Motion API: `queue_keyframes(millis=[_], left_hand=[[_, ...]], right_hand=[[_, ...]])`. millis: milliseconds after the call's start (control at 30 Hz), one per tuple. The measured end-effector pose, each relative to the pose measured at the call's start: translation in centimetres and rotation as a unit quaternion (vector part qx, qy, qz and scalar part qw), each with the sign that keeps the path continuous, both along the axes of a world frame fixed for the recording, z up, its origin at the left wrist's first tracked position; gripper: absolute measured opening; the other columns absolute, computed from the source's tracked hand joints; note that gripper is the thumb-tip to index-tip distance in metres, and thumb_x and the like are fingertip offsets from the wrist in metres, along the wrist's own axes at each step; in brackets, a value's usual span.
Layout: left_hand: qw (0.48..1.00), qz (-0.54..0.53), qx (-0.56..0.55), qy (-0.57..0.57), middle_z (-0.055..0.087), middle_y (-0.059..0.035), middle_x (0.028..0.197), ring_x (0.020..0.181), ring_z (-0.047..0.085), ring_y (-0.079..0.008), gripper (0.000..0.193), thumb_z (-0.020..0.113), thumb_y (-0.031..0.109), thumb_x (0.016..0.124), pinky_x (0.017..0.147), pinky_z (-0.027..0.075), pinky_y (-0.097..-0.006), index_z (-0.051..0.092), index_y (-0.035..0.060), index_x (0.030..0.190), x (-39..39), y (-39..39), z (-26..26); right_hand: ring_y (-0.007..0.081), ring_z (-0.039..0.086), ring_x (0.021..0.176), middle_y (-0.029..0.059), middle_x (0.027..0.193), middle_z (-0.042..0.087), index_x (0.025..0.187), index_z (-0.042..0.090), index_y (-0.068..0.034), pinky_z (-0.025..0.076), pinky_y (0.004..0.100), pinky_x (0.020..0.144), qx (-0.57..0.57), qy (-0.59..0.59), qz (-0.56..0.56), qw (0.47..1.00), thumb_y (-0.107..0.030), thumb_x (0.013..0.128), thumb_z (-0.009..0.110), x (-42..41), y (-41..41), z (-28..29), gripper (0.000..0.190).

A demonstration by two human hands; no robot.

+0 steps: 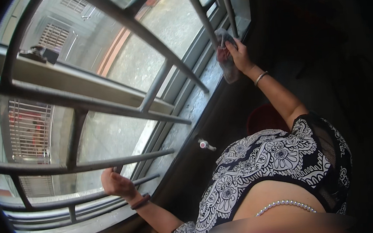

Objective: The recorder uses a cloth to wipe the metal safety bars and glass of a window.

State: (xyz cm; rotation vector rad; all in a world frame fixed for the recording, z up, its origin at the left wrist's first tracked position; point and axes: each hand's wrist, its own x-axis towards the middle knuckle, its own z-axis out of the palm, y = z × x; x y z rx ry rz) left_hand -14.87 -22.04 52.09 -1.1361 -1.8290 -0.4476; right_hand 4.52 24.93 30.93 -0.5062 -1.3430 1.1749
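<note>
A metal window grille (90, 106) of thick round bars crosses the left and upper part of the head view. My left hand (117, 185) is closed around a short cross bar of it, low on the left. Farther up, on the right, my right hand (240, 54) holds a thin, damp-looking grey and reddish cloth (228, 65) against a bar near the sill. Part of the cloth hangs below the fingers. Most of the bars end at the pale, wet-looking window sill (193, 98).
A tap (205, 145) with a red-marked knob stands out from the dark wall below the sill. Behind my body is a dark red round container (265, 118), partly hidden. Sliding window frames (178, 81) lie beyond the bars, with a paved yard outside.
</note>
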Motion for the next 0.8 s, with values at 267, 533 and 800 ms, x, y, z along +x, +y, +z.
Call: queue_keyframes(millis=[267,533,800], left_hand=[[0.999,0.000,0.020,0.036,0.058,-0.0129,0.067,0.059,0.057,-0.0323,0.054,0.032,0.036,0.106,0.053,0.042,-0.0406,0.065,0.0016,0.081,4.4,0.4,1.6],[0.996,0.055,-0.033,0.059,0.062,-0.0146,0.074,0.066,0.060,-0.0356,0.045,0.036,0.029,0.105,0.060,0.046,-0.0420,0.064,0.0008,0.084,9.2,2.4,3.9],[0.991,0.049,-0.019,0.126,0.052,-0.0082,0.065,0.056,0.052,-0.0292,0.041,0.043,0.037,0.102,0.050,0.037,-0.0405,0.062,0.0063,0.082,8.8,2.5,4.4]], right_hand=[[0.0126,0.063,0.099,0.0048,0.109,0.066,0.121,0.057,-0.003,0.050,0.0282,0.086,-0.048,0.223,0.118,0.966,-0.020,0.103,0.053,-1.2,-7.2,2.8,0.025],[0.0319,0.065,0.104,0.0171,0.113,0.064,0.123,0.055,-0.002,0.052,0.0371,0.090,0.259,0.009,0.078,0.963,-0.005,0.088,0.064,-6.1,-2.5,5.8,0.037],[0.0320,0.048,0.125,0.0165,0.133,0.047,0.134,0.053,-0.021,0.039,0.0461,0.108,0.698,-0.279,0.238,0.615,-0.039,0.084,0.072,-10.9,-1.5,12.9,0.056]])
